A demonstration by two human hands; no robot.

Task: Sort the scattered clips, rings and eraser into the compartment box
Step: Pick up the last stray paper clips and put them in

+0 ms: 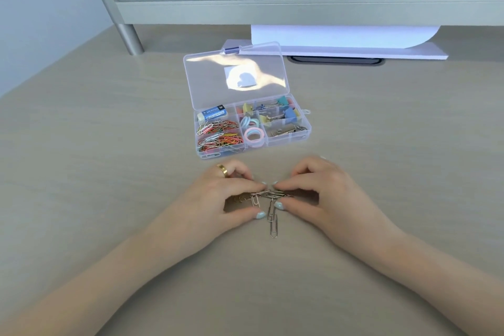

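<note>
A clear compartment box stands open on the desk, its lid tipped back. Inside lie an eraser, coloured paper clips, pastel rings and binder clips. In front of the box, a small heap of silver paper clips lies on the desk. My left hand and my right hand meet over the heap, fingers curled, pinching clips between fingertips and thumbs. Part of the heap is hidden under my fingers.
A grey monitor stand with a round leg crosses the back of the desk. White paper and a flat white sheet lie under it, behind the box. A cable slot sits in the desk.
</note>
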